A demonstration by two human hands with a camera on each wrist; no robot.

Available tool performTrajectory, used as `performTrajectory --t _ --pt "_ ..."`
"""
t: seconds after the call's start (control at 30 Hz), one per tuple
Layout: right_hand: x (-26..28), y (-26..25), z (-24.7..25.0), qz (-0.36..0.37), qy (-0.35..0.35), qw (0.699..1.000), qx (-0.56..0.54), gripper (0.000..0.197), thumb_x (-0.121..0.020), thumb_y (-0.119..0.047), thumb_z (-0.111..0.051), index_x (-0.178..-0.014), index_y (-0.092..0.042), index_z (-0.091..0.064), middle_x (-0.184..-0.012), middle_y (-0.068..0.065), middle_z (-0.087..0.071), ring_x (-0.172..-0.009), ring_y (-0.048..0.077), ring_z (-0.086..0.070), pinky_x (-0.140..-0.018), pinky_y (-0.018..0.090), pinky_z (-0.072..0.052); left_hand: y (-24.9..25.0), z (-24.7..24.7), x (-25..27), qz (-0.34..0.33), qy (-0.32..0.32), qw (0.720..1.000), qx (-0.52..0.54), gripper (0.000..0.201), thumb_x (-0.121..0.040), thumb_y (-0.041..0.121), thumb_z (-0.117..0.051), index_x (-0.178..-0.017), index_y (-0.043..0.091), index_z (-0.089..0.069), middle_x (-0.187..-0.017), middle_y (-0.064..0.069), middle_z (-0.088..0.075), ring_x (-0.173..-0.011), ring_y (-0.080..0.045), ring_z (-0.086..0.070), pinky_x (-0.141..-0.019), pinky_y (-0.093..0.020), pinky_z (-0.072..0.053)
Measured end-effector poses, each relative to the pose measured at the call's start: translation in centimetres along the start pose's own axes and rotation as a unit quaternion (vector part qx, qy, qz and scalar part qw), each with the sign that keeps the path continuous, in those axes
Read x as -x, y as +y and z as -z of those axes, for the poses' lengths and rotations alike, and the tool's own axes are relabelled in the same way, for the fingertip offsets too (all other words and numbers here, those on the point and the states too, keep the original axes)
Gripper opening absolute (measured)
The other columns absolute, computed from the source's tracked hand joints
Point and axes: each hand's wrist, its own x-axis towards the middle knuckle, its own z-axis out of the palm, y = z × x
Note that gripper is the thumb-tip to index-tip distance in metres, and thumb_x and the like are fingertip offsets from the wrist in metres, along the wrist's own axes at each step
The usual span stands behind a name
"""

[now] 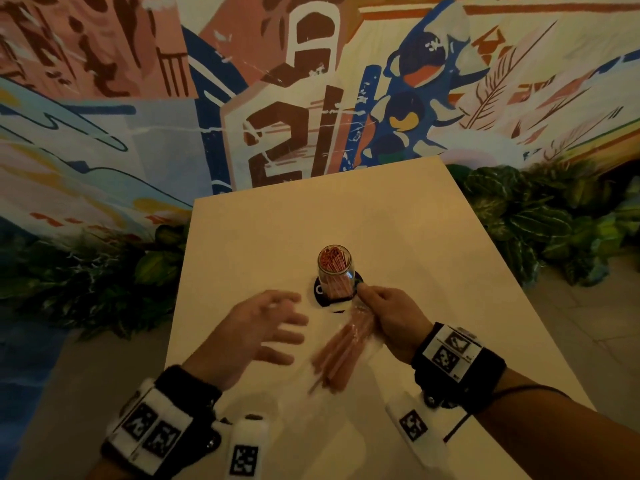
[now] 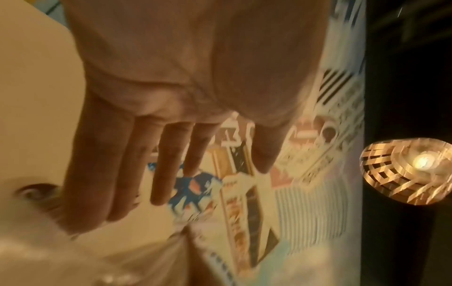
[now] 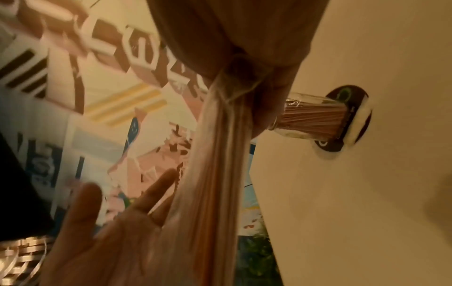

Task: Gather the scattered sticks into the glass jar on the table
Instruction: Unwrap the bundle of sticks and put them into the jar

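right hand pinches a bundle of sticks at its upper end, just beside the glass jar; bundle blurred, slanting down toward the surface. left hand released, fingers spread, holding nothing, near the bundle. jar upright on a dark coaster, already well filled. judgement: sticks light, thin, stiff, prone to fan out and snap; grip mid-bundle, support the lower ends.

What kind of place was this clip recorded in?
Probably a cafe or decorated lounge, not a lab. A bright painted mural covers the walls, leafy plants line the floor beside the pale table, and a woven lamp glows overhead. Indoors, dim and warm.
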Motion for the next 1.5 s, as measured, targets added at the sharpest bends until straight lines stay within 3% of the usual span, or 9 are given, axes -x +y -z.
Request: performTrajectory --t 0.2,0.4,0.6,0.73,0.87,1.03,1.17,1.3,1.5 --pt "0.2 0.8 -1.0 0.003 -0.028 1.000 0.005 0.037 -0.093 -0.030 -0.050 -0.065 -0.008 -0.060 -0.060 0.008 -0.057 -0.050 0.019 -0.051 -0.047 0.025 -0.043 -4.4 -3.3 -0.5 0.193 -0.165 0.965 -0.070 0.031 -0.086 0.032 -0.065 -0.106 0.012 -0.054 -0.084 -0.009 -0.067 -0.063 -0.025 -0.064 -0.053 -0.032 -0.053" --pt "-0.8 3.6 -0.3 -0.244 -0.025 0.966 -0.080 0.020 -0.093 -0.025 -0.051 -0.083 -0.008 -0.055 -0.067 0.008 -0.058 -0.057 0.020 -0.056 -0.053 0.032 -0.051 -3.1 -4.0 0.1 0.320 -0.176 0.922 0.127 0.045 -0.081 0.043 -0.055 -0.089 0.000 -0.067 -0.076 -0.019 -0.068 -0.058 -0.028 -0.067 -0.053 -0.030 -0.054" --pt "-0.6 6.0 -0.8 -0.307 -0.081 0.947 -0.044 0.012 -0.094 -0.017 -0.046 -0.088 -0.006 -0.047 -0.063 0.011 -0.058 -0.053 0.021 -0.059 -0.052 0.031 -0.056 -4.2 -2.8 -0.5 0.382 -0.185 0.890 0.170 0.069 -0.089 0.052 -0.039 -0.104 -0.010 -0.065 -0.086 -0.025 -0.069 -0.067 -0.033 -0.069 -0.058 -0.032 -0.055" --pt "-0.9 6.6 -1.5 -0.298 -0.100 0.949 -0.023 0.011 -0.092 -0.015 -0.048 -0.091 -0.004 -0.050 -0.058 0.009 -0.059 -0.043 0.019 -0.058 -0.046 0.028 -0.052 -4.9 -3.8 0.0 0.391 -0.182 0.879 0.203 0.059 -0.083 0.047 -0.048 -0.087 -0.009 -0.069 -0.076 -0.024 -0.066 -0.060 -0.033 -0.067 -0.052 -0.028 -0.054" --pt "-1.4 6.8 -1.6 -0.268 -0.059 0.961 -0.024 0.030 -0.088 -0.020 -0.054 -0.109 0.001 -0.061 -0.085 0.012 -0.065 -0.064 0.023 -0.062 -0.060 0.033 -0.053 -6.2 -4.9 0.2 0.365 -0.149 0.899 0.189 0.030 -0.082 0.026 -0.061 -0.082 -0.005 -0.058 -0.063 -0.017 -0.057 -0.051 -0.028 -0.059 -0.052 -0.030 -0.051" --pt "-1.4 6.9 -0.7 -0.259 -0.055 0.957 -0.118 0.026 -0.094 -0.024 -0.047 -0.085 -0.005 -0.062 -0.070 0.012 -0.068 -0.057 0.020 -0.066 -0.057 0.029 -0.055 -7.6 -5.2 -0.6 0.334 -0.107 0.933 0.085 0.027 -0.091 0.010 -0.052 -0.067 -0.001 -0.060 -0.048 -0.011 -0.059 -0.036 -0.020 -0.057 -0.040 -0.023 -0.049" --pt "-1.6 7.5 0.1 -0.267 -0.020 0.947 -0.175 0.038 -0.089 -0.041 -0.054 -0.100 -0.005 -0.049 -0.075 0.012 -0.058 -0.062 0.026 -0.061 -0.062 0.035 -0.052 -8.0 -5.4 -1.1 0.322 -0.122 0.935 0.085 0.021 -0.093 0.010 -0.050 -0.075 0.002 -0.057 -0.048 -0.008 -0.055 -0.034 -0.018 -0.053 -0.037 -0.025 -0.048" --pt "-1.3 8.7 0.4 -0.300 -0.110 0.940 -0.124 0.058 -0.078 -0.068 -0.051 -0.089 -0.012 -0.061 -0.080 0.007 -0.068 -0.087 0.026 -0.063 -0.087 0.042 -0.050 -7.9 -5.4 -1.5 0.304 -0.113 0.943 0.073 0.013 -0.094 0.009 -0.048 -0.088 0.003 -0.058 -0.056 -0.010 -0.049 -0.034 -0.017 -0.051 -0.037 -0.024 -0.047" --pt "-1.7 7.9 -0.4 -0.286 -0.107 0.948 -0.086 0.036 -0.083 -0.046 -0.060 -0.084 -0.010 -0.066 -0.087 0.006 -0.072 -0.081 0.023 -0.064 -0.094 0.043 -0.046 -7.9 -6.4 -1.5 0.293 -0.132 0.944 0.074 0.016 -0.097 0.015 -0.046 -0.104 0.002 -0.054 -0.049 -0.006 -0.050 -0.034 -0.016 -0.049 -0.037 -0.022 -0.044"
